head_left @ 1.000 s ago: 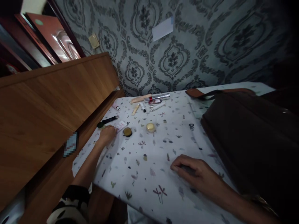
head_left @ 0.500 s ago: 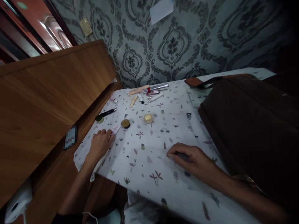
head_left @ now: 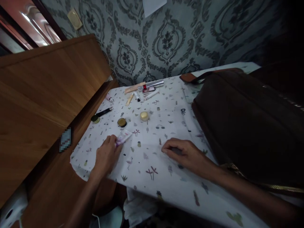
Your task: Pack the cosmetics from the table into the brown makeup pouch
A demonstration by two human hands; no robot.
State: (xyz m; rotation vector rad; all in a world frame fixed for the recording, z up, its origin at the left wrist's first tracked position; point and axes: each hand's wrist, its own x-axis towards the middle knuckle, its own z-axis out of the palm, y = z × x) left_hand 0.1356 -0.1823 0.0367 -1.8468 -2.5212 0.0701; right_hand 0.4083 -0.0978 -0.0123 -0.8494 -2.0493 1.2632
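Clearly my left hand point(head_left: 108, 155) pinched the small white-and-pink plastic tube point(head_left: 123, 136) at centre-left, over the white printed tablecloth point(head_left: 152, 177). My right hand point(head_left: 184, 153) lay flat and released at centre. The gold-lidded round jar point(head_left: 122, 122) and pale yellow round jar point(head_left: 144, 116) lay untouched above.

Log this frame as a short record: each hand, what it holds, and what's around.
Left hand: pinches one end of a small white tube
Right hand: palm down on the patterned tablecloth, holding nothing
Nearby: dark round tin, pale round tin, black pen, cosmetic tubes by the wall
Right side: brown bag
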